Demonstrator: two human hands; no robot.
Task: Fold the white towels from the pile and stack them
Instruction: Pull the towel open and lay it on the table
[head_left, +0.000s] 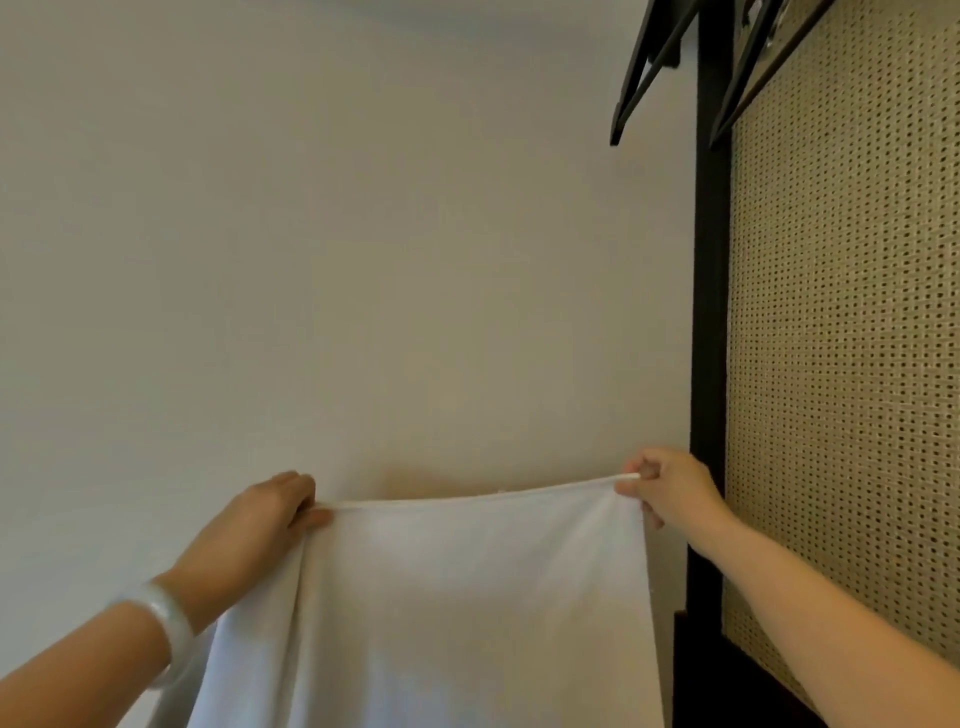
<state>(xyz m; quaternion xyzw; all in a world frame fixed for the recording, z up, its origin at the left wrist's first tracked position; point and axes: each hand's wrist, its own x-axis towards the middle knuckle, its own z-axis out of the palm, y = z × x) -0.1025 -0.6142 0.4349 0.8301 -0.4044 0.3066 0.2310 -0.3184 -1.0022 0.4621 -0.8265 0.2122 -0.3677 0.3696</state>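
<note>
The fingers (304, 493) of the left hand (260, 517) were curled over one upper corner of a white towel (467, 597), pinching it against the thumb, while the right hand (672, 486) pinched the opposite corner in the same way, a small roll of hem showing between its thumb and forefinger. Behind them a plain cream wall (337, 260) filled most of the view. To its right stood a woven cane panel (841, 364), pale tan with a fine grid of small holes, edged on its left side by a dark upright post (709, 312). The towel hung in the air in front of the wall, its top edge stretched nearly level between the two hands and sagging slightly towards the left, the cloth falling in soft folds out of the bottom of the view. Dark slanted bars (654, 62) jutted from the top of the post. A pale, translucent bangle (166, 618) circled the left wrist, just beside the towel's left edge.
</note>
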